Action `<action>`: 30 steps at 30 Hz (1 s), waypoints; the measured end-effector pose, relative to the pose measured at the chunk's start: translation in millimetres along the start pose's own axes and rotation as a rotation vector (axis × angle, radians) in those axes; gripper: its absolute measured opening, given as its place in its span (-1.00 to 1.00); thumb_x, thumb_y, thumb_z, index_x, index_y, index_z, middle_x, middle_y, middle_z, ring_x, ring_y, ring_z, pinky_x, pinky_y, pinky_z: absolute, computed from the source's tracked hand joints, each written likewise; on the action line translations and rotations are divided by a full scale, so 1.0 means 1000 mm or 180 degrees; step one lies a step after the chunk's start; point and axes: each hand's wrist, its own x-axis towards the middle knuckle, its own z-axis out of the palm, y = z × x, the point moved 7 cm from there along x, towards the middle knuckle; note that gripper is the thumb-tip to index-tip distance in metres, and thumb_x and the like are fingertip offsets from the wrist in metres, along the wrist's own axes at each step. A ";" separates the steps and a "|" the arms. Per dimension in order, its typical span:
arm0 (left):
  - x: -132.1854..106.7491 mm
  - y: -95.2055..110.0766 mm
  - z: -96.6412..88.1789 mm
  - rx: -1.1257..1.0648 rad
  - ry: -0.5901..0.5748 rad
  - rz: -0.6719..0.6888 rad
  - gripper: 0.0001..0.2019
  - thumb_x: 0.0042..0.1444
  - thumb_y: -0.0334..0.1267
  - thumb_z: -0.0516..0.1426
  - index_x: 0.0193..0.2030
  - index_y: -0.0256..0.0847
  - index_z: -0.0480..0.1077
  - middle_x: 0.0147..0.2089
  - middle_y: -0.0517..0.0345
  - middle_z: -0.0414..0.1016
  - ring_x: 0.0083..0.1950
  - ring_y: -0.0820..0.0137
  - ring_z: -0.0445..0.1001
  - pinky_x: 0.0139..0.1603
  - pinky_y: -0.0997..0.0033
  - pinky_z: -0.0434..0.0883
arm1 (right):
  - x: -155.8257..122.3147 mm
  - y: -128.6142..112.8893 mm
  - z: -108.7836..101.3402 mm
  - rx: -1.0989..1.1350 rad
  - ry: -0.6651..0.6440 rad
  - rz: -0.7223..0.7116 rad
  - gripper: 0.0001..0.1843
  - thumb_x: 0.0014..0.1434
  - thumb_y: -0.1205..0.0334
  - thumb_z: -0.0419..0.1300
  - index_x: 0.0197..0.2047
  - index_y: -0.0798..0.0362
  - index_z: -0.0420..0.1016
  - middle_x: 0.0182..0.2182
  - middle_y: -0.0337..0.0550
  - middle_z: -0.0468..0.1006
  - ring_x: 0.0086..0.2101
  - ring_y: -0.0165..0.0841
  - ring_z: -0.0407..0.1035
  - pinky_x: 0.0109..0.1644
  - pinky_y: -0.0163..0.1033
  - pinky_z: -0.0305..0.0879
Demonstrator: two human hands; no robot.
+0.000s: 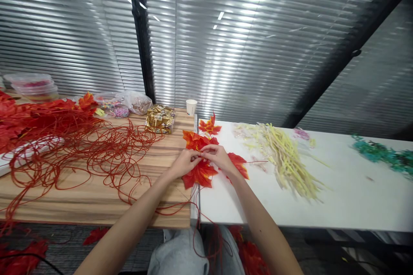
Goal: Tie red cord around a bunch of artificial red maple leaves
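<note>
My left hand (187,162) and my right hand (219,157) meet fingertip to fingertip over a cluster of red-orange artificial maple leaves. Both are closed in a pinch. One maple leaf (200,175) spreads out beneath my left fingers, and another leaf (194,141) lies just behind them. To the right, a third leaf (238,164) is partly covered by my right wrist. A thin red cord (258,162) sticks out past it. My fingers hide the exact spot where leaf and cord are pinched. More red cord (206,216) hangs over the table's front edge toward my lap.
Tangled red cord (106,150) covers much of the wooden table (167,210), beside piled leaves (41,116). A gold packet (159,119) and paper cup (191,107) stand behind. Yellow strips (287,159) and teal foliage (387,154) lie on the white table (351,206).
</note>
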 end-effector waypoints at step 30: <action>0.001 0.001 -0.004 -0.0182 0.0123 0.0026 -0.78 0.06 -0.34 0.01 -0.25 -0.29 0.46 -0.31 0.07 0.52 -0.37 0.43 0.40 -0.30 0.49 0.30 | -0.002 -0.007 -0.001 0.0079 0.0119 -0.0008 -0.73 -0.12 0.11 0.25 -0.35 0.10 0.48 -0.43 -0.15 0.49 -0.43 -0.38 0.37 -0.46 -0.35 0.27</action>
